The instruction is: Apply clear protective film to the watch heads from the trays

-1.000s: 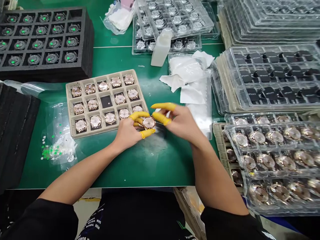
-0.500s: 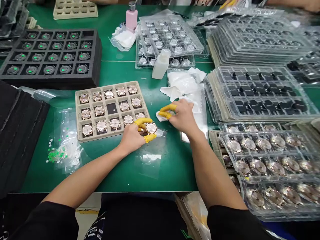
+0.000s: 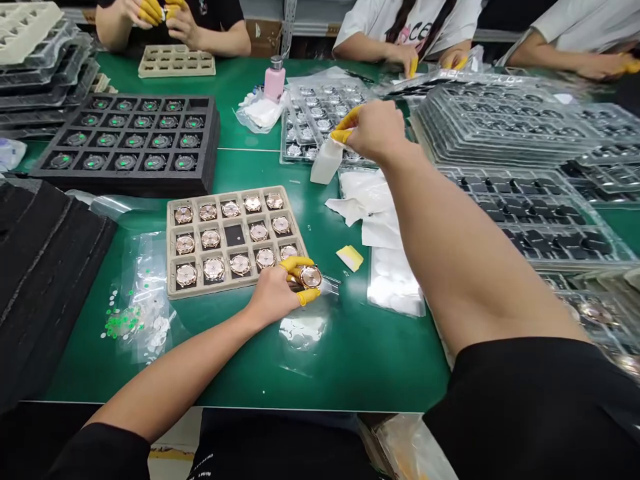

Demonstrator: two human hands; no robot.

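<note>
Rose-gold watch case (image 3: 311, 276) sits pinched in the left hand (image 3: 274, 297) beside the tan tray (image 3: 173, 263) of like cases, low over the green worktop (image 3: 350, 347). Right hand (image 3: 376, 130) grips the white bottle (image 3: 327, 160); best squeezed gently, upright. One tray cell is empty.

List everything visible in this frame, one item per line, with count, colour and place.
watch case: one, rose gold, in left grip
white bottle: one, under right grip
beige tray: one, fourteen watch cases, one cell bare, centre
black foam tray: one, green-dotted parts, upper left
pink bottle: one, top centre
white wipes: several, right of beige tray
yellow pad: one, on mat
clear blister trays: many, stacked right
green mat: table cover
co-workers' hands: far edge
left hand: yellow finger cots
right hand: yellow finger cots
</note>
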